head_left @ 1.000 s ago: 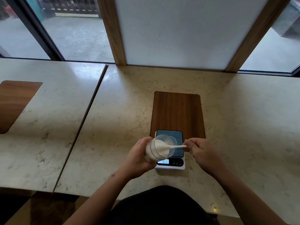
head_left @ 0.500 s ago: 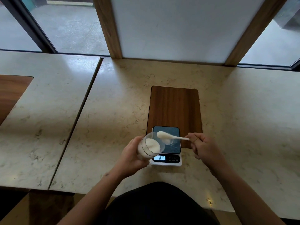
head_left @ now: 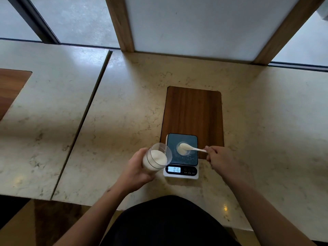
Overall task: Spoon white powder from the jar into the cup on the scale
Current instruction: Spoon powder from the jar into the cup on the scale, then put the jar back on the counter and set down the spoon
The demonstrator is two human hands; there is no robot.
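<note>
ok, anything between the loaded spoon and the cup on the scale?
Nothing visible. The spoon, held by the right hand, has its bowl right over the open cup on the scale. The jar in the left hand sits off to the left, clear of the path.

Pale marble-veined stone countertop [head_left: 266, 121], glossy, meeting a second slab of the same pale stone [head_left: 44, 112] on the left along a dark straight seam [head_left: 81, 121]. Dark walnut-grain rectangular wooden inlay with rounded corners [head_left: 193, 110] set flush in the near slab; a like brown wooden panel [head_left: 10, 89] cut off at the left edge. Behind: a white frosted panel [head_left: 195, 23] between two slanted wooden posts [head_left: 120, 23], with window glass on either side showing grey pavement [head_left: 76, 16].
</note>
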